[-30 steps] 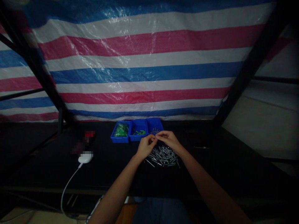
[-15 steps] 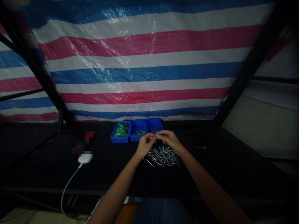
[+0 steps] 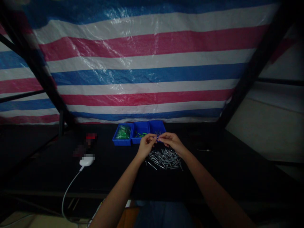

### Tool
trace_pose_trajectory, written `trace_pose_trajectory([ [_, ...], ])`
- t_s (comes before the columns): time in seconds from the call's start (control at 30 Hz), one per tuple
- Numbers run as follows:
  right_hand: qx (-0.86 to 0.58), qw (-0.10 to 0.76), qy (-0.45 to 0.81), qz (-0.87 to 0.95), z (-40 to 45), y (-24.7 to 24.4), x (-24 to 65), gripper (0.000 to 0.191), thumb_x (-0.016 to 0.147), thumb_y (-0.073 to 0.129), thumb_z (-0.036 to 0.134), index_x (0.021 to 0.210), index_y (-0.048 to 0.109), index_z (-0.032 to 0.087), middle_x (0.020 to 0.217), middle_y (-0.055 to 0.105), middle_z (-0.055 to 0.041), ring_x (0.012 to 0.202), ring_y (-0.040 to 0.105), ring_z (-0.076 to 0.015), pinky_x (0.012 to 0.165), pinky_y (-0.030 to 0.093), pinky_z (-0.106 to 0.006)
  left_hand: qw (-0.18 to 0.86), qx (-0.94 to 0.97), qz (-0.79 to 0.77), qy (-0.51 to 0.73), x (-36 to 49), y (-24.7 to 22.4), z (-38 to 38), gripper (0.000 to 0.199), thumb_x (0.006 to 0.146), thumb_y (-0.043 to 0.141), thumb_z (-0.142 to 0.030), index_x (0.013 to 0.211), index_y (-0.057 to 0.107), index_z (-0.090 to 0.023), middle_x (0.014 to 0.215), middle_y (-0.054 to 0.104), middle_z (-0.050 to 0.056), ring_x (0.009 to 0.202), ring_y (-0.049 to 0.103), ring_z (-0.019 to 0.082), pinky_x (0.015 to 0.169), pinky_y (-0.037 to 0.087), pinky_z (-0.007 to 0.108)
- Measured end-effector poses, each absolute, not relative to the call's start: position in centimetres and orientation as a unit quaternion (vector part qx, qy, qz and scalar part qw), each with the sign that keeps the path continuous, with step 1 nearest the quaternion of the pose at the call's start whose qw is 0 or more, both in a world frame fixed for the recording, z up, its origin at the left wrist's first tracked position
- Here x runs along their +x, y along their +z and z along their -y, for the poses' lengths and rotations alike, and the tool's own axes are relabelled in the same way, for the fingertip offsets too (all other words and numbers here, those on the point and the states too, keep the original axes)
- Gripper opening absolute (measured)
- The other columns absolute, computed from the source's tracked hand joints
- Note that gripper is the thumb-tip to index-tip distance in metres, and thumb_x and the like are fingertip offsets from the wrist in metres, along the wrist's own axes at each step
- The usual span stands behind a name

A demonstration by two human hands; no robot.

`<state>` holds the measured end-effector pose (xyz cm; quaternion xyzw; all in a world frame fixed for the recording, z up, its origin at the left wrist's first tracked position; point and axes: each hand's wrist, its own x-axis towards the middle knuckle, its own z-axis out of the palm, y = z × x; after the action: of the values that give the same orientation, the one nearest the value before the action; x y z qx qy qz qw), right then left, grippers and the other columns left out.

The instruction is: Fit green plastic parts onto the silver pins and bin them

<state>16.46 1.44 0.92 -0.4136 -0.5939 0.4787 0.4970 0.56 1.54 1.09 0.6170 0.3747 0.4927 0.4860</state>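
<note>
My left hand (image 3: 145, 146) and my right hand (image 3: 173, 143) meet fingertip to fingertip above the desk, both closed in a pinch. Something small and thin seems to lie between them, too small and dark to name. Just below and between my wrists spreads a loose pile of thin silvery metal pins, perhaps screws (image 3: 164, 159). Beyond my fingers, the middle blue bin (image 3: 141, 126) holds a few small green pieces (image 3: 142, 135). The right blue bin (image 3: 157, 125) has metal pins in it, partly hidden by my hands.
The left blue bin (image 3: 122, 142) contains green pieces in a clear plastic bag (image 3: 123, 131). A white device (image 3: 86, 161) with a cable lies at the left on the black desk (image 3: 114, 171). Striped sheeting (image 3: 147, 74) hangs behind, between dark frame posts.
My left hand has shifted slightly left, and its fingertips are a little farther from those of my right hand. The right hand has barely moved.
</note>
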Motion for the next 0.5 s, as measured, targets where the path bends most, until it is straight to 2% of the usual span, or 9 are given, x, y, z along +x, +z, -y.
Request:
trace_pose_trajectory([
  [0.13, -0.416, 0.476, 0.483, 0.605, -1.25, 0.94, 16.3, 0.032, 0.059, 0.068, 0.042, 0.073, 0.06, 0.015, 0.056, 0.056, 0.0011, 0.043, 0.042, -0.0061, 0.038, 0.028, -0.018, 0.471, 0.631, -0.375, 0.49, 0.45, 0.82, -1.79, 0.038, 0.072, 0.058, -0.042, 0.095, 0.061, -0.012, 0.062, 0.057, 0.001, 0.049, 0.045, 0.008, 0.045, 0.033, 0.018],
  [0.33, -0.407, 0.475, 0.502, 0.597, -0.99, 1.05, 16.01, 0.034, 0.055, 0.071, 0.043, 0.068, 0.056, 0.016, 0.059, 0.057, 0.0026, 0.041, 0.041, -0.0048, 0.041, 0.03, -0.019, 0.426, 0.652, -0.392, 0.489, 0.46, 0.74, -1.99, 0.036, 0.075, 0.054, -0.044, 0.091, 0.066, -0.014, 0.063, 0.06, 0.003, 0.059, 0.051, 0.013, 0.054, 0.037, 0.023],
  [0.5, -0.41, 0.47, 0.514, 0.589, -0.81, 1.21, 15.86, 0.033, 0.054, 0.073, 0.039, 0.065, 0.053, 0.016, 0.056, 0.055, 0.0039, 0.043, 0.042, -0.0051, 0.043, 0.032, -0.019, 0.44, 0.648, -0.392, 0.482, 0.57, 0.86, -1.78, 0.04, 0.075, 0.054, -0.045, 0.094, 0.066, -0.012, 0.054, 0.057, 0.001, 0.054, 0.049, 0.012, 0.051, 0.036, 0.022],
])
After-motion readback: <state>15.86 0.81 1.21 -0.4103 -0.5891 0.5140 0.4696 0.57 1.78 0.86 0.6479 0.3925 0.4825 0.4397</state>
